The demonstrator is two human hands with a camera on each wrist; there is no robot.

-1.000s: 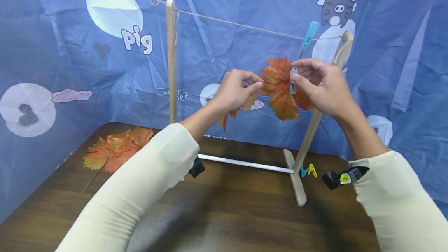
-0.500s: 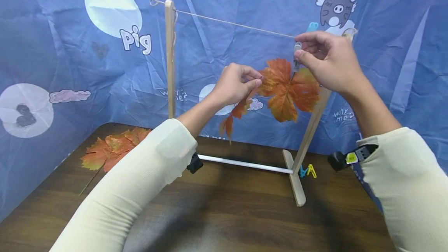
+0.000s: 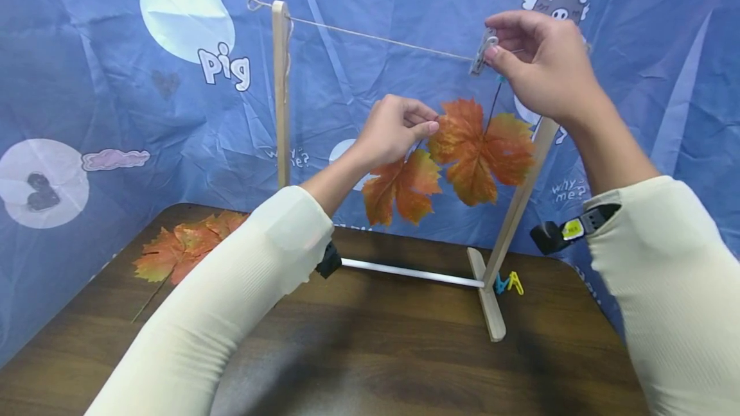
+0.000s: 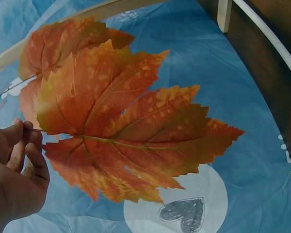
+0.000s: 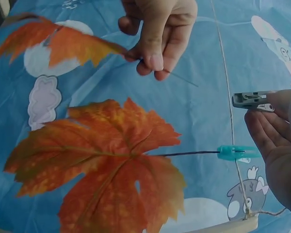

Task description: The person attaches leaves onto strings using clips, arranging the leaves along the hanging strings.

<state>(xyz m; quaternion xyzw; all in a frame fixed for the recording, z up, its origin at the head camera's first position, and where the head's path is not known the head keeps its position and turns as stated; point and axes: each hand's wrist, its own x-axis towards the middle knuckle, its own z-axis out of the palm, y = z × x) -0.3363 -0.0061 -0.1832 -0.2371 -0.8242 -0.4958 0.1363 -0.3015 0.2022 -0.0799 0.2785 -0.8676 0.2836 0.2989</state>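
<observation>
Held leaf [image 4: 136,145]: orange-red, hanging below the left hand [image 3: 399,130], whose fingers pinch its stem
Grey clothespin [image 3: 484,52]: pinched in the fingers of the right hand [image 3: 546,63], its tip just beside the string [image 3: 381,39]
Hung leaf [image 3: 482,149]: beside the held leaf, stem in 1 teal clip [image 5: 233,152] on the string
Wooden frame [image 3: 281,95]: string strung across its 2 posts
Tabletop [image 3: 376,339]: loose leaves [image 3: 187,246] at left; 1 blue clip [image 3: 501,284], 1 yellow clip [image 3: 516,282] near the frame's right foot
</observation>
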